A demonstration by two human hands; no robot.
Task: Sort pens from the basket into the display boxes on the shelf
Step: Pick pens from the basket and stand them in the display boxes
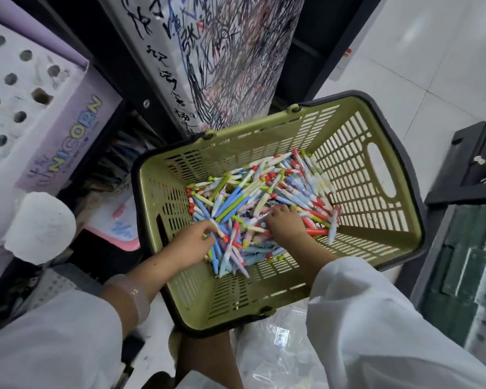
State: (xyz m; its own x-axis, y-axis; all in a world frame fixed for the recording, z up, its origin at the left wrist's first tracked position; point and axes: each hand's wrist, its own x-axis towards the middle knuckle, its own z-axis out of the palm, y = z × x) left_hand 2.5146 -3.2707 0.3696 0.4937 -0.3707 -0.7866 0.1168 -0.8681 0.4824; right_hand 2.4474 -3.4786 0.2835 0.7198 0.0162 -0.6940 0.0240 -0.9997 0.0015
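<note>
Fingers of left hand (192,242) pinch pens (258,203); right hand (285,223) fingers curled into pile, grip unclear. Green basket (357,242) beside scribbled test pad (222,51), Unicorn box (65,141) left.

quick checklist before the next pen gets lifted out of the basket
1. Both hands in the basket: ok. The left hand and right hand are down in the pens.
2. Left hand has pens gathered: ok, its fingers curl round a few.
3. Right hand has one pen singled out: cannot tell, its fingers are buried in the pile.
4. Pens left to sort: ok, a mixed pile covers the bottom.
5. Display box free for them: ok, the purple box at left shows open holes.
</note>
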